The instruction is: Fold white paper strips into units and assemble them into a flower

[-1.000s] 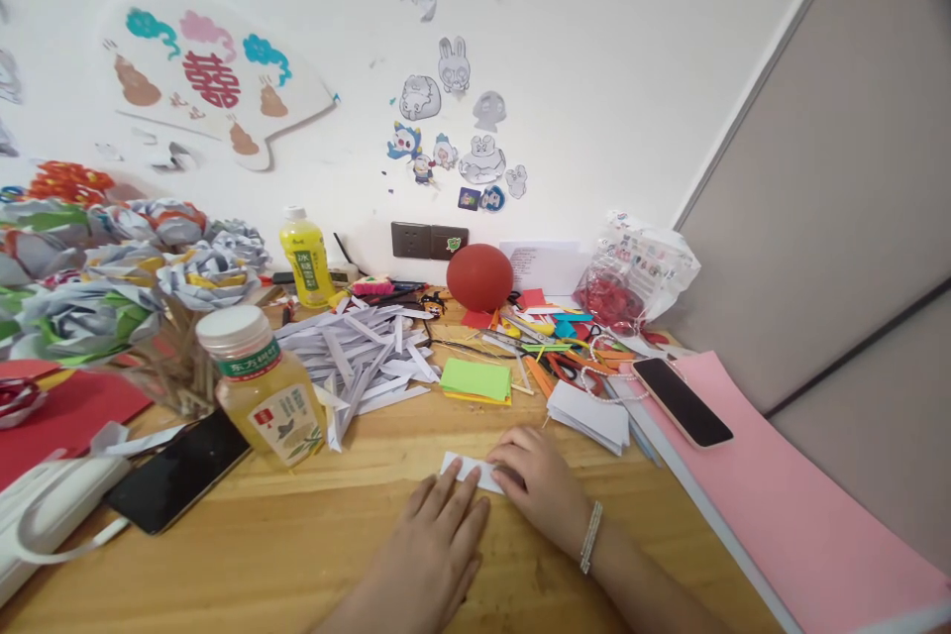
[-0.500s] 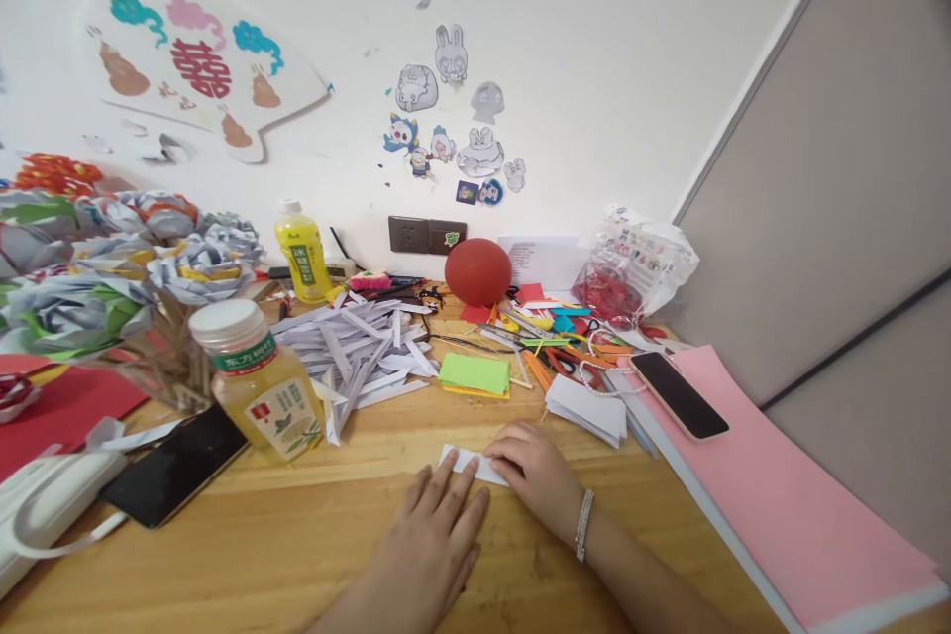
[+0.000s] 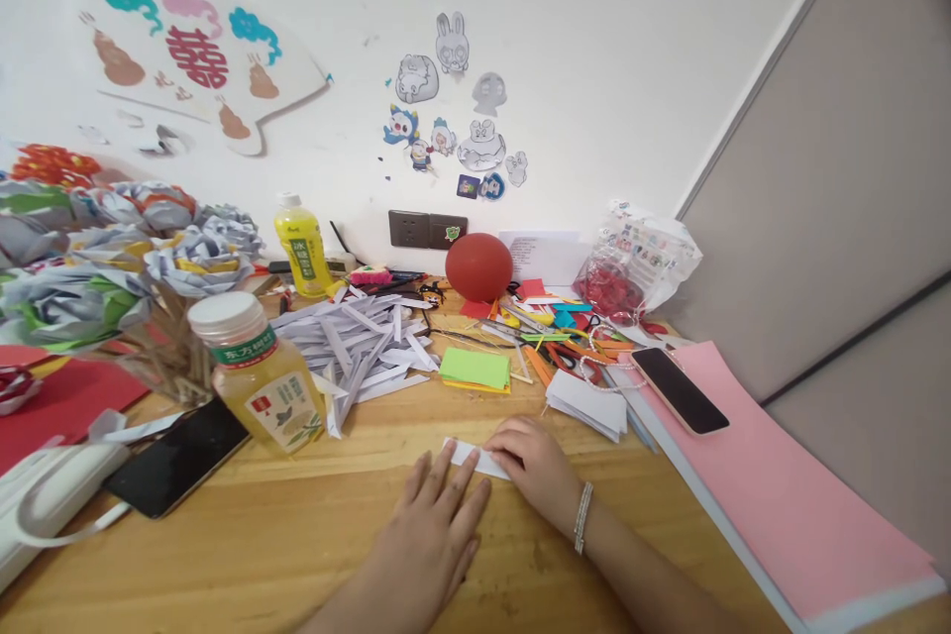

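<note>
A narrow folded strip of white paper (image 3: 486,465) lies on the wooden table in front of me. The fingers of my left hand (image 3: 435,530) are stretched out and spread, with the fingertips resting on the strip's left part. At the strip's right end, my right hand (image 3: 541,468) has its thumb and fingers closed on the paper, partly covering it. Beyond my hands sits a small stack of green and yellow paper (image 3: 475,369). To the right of that is a stack of white paper pieces (image 3: 586,403).
Many folded white strips (image 3: 364,347) are heaped behind a juice bottle (image 3: 271,396). A phone (image 3: 680,391) lies on pink paper (image 3: 802,495) at the right; another phone (image 3: 178,456) is at the left. A red balloon (image 3: 479,267) rests by the wall, near paper flowers (image 3: 74,302).
The view has shifted slightly. Both hands stay at the strip in nearly the same positions, and the strip remains flat on the table.
</note>
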Demonstrator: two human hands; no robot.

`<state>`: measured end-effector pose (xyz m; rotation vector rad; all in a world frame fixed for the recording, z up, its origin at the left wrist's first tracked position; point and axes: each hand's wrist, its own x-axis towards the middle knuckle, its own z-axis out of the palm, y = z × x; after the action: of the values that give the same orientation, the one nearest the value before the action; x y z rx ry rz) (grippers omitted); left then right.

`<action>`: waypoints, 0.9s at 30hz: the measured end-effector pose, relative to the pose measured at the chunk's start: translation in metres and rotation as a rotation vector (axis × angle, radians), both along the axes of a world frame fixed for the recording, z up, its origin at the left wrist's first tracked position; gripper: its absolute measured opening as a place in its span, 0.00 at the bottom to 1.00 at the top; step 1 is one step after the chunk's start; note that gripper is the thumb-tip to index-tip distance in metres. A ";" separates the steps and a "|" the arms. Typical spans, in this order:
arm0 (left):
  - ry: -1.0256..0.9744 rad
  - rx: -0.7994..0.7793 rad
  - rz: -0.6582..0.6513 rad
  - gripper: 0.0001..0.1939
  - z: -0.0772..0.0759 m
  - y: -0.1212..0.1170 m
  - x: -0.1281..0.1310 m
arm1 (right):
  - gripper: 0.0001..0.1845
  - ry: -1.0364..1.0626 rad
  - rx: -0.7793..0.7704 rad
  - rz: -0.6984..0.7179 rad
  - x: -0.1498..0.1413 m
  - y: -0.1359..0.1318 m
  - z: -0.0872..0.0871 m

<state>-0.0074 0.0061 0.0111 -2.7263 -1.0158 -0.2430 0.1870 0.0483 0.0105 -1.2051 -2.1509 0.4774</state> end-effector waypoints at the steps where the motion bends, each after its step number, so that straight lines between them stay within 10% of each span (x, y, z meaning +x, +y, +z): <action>1: 0.004 -0.007 0.000 0.24 0.001 0.000 0.000 | 0.08 0.001 0.001 -0.004 0.000 0.000 0.000; 15: -0.018 -0.056 -0.014 0.26 -0.003 0.003 -0.002 | 0.12 -0.244 -0.111 -0.127 0.004 -0.010 0.013; 27: -0.072 -0.481 -0.204 0.30 0.038 0.034 -0.054 | 0.16 -0.152 -0.196 0.006 0.034 -0.006 0.014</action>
<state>-0.0615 0.0399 0.0494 -3.2844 -0.9081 -0.1436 0.2214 0.0420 0.0247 -1.3810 -2.2785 0.6289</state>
